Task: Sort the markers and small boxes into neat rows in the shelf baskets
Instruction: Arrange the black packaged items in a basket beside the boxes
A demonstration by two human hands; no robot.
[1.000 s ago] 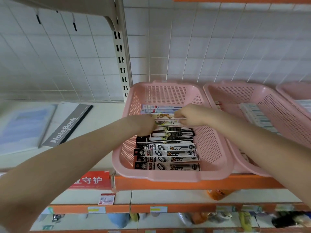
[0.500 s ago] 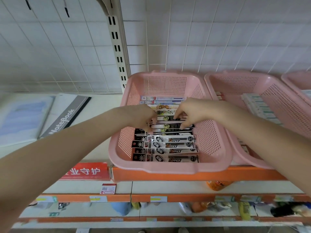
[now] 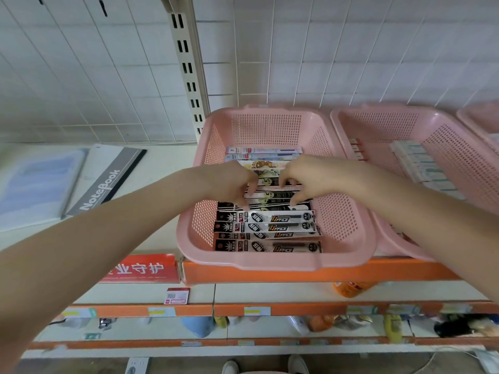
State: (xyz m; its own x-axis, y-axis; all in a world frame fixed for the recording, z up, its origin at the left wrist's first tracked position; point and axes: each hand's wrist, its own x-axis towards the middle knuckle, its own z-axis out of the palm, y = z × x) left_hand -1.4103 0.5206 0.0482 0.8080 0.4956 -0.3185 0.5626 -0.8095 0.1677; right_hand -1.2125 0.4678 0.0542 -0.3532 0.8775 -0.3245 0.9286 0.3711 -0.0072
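Both hands have come down the basket, from the cartoon-print pack near its back wall to the darker packs in mid-row. The left hand (image 3: 229, 183) and the right hand (image 3: 313, 176) are each curled, with thumb and forefinger nipping opposite ends of the middle packs (image 3: 272, 195). These lie crosswise in the pink basket (image 3: 270, 261) at frame centre, above the Office packs (image 3: 270, 228).

The step looks like squaring this pair into the row. It would go best with an even squeeze from both ends, keeping the packs parallel and sliding them flush against the Office packs without riding over them.

The mesh side walls stand near the pack ends, so the knuckles have little sideways room. Bare floor shows toward the back wall, and above is free. The second basket (image 3: 459, 147), holding the small boxes (image 3: 421, 163), sits hard against the right rim.
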